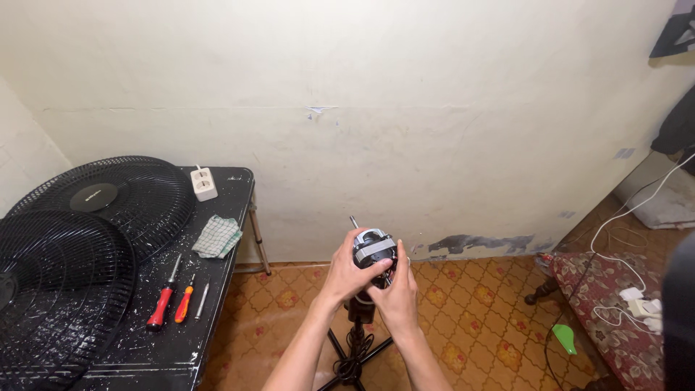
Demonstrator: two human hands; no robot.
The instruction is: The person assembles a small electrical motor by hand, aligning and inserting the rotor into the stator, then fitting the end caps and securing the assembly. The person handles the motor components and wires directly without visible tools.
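- Centre of frame: bare grey-and-black metal fan motor (pixel 374 250) with thin steel shaft pointing up, mounted atop a black stand (pixel 356 340) with spread legs.
- Left hand (pixel 351 271) cupped on motor's left side, fingers closed around its housing.
- Right hand (pixel 397 286) pressed against motor's lower right, fingers curled onto it.
- Left of frame: black paint-flecked tabletop (pixel 217 289) bearing two round black wire fan grilles (pixel 65 268), red-handled screwdriver (pixel 163 304), orange-handled screwdriver (pixel 184 300), checked cloth (pixel 217 237), white socket block (pixel 204 183).
- Below: patterned orange tile floor (pixel 463 318).
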